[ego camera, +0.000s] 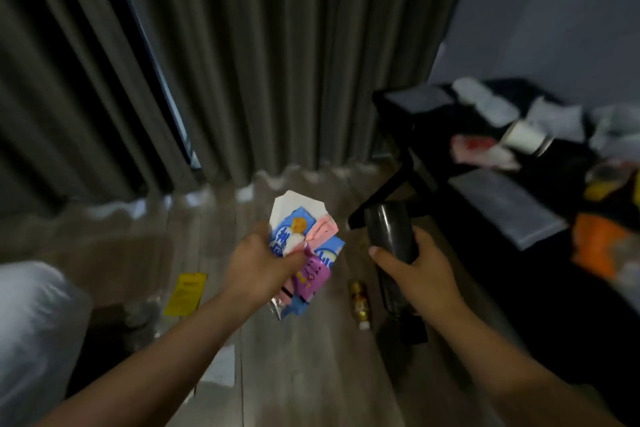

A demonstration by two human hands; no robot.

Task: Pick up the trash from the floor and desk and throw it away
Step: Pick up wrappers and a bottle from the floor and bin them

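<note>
A big grey curtain (277, 45) hangs down to the wood floor (311, 374). On the right is a dark table (561, 166) with lots of mess on it. On the left there is a white soft thing (31, 322), but it is too blurry to say what it is.

The right hand (415, 267) is wrapped round a dark bottle (389, 229). The bottle looks hard and smooth, so it could slip. Holding it round the middle seems best.

The left hand (263, 260) squeezes a bunch of wrappers (304, 236) in blue, pink and purple. They look light, thin and crinkly. A loose one could slide out, so a tight pinch seems wise.

More trash waits. A white cup (523, 137) lies on its side on the table, just beside a pink and red wrapper (478, 147). The cup looks easy to crush. A flat yellow paper (185, 293) lies on the floor, to the left of the left arm. It may need a lift at its edge. A small gold thing (359, 302) lies on the floor between the two arms.

Both hands are full, so I think this trash should go in a bin first. No bin shows here. The floor in the middle has open room, but the table edge is close on the right.
</note>
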